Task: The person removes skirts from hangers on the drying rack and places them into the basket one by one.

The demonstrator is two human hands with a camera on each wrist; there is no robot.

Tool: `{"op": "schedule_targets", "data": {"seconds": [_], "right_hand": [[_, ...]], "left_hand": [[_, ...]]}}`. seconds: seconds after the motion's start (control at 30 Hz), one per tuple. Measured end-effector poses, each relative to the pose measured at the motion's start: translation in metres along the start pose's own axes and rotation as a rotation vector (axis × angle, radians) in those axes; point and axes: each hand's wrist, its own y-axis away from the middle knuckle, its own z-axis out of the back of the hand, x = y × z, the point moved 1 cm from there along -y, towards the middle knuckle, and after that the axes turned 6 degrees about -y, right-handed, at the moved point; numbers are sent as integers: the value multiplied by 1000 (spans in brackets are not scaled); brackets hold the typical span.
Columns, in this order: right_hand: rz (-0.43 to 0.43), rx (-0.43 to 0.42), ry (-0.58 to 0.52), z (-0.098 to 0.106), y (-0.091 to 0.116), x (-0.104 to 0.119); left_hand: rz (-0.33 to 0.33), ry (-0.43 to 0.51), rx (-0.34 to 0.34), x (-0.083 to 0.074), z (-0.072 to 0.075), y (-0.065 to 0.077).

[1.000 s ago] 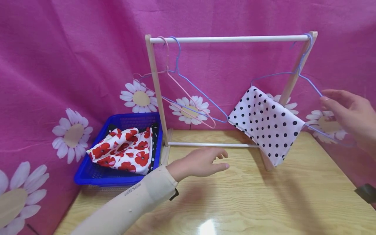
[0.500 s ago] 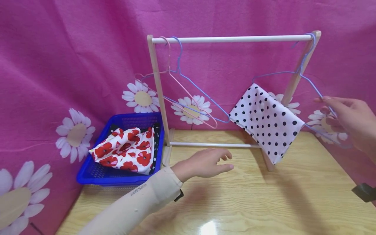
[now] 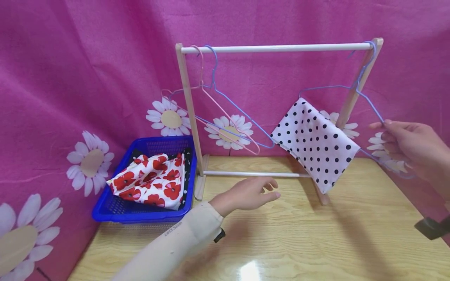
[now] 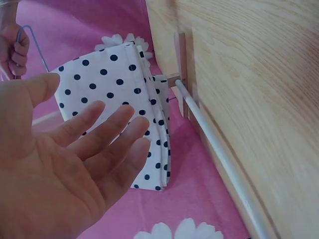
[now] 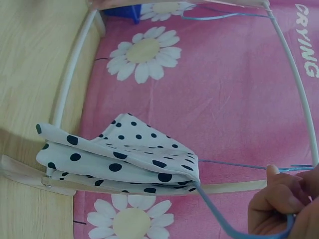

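A white cloth with black polka dots [image 3: 314, 144] hangs folded over the lower bar of a blue hanger [image 3: 368, 102] at the right end of the rack. My right hand [image 3: 411, 146] pinches that hanger's sloping shoulder between thumb and fingers. In the right wrist view the fingers [image 5: 279, 204] curl round the blue wire, beside the gathered cloth [image 5: 119, 162]. My left hand [image 3: 247, 194] hovers over the table in front of the rack, fingers loosely bent, holding nothing. From the left wrist view, its palm and spread fingers overlap the dotted cloth [image 4: 107, 74] behind.
A wooden rack with a white top rail [image 3: 274, 48] stands on the wood-grain table [image 3: 299, 242]. A pink hanger [image 3: 225, 110] and another blue hanger [image 3: 242, 114] hang at its left end. A blue basket [image 3: 105, 212] holds a red-flowered cloth [image 3: 151, 181] and a black dotted cloth.
My right hand has closed its grip on the hanger's shoulder, and the hanger with the dotted cloth has shifted slightly left and up. The left hand has moved slightly right.
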Motion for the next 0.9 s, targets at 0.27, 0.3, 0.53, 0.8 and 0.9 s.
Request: {"op": "schedule_targets", "data": {"seconds": [0.27,0.3,0.53,0.8,0.9], "right_hand": [[-26,2,-76,-2,-5,-3],[-26,7,-87,-3,-6,-3],[-3,45,-119,-9,-8,-4],[27,109,-295,-13,-10,-9],[23,108,-297,-14,-11,-9]], "left_hand": [[49,109,-52,7,-3,-10],[50,119,-59,8,-3,-11],[51,175,-124,10,-7,-21],[100,276,-159,13,-12,-29],[103,290,-171,15,-14,-31]]}}
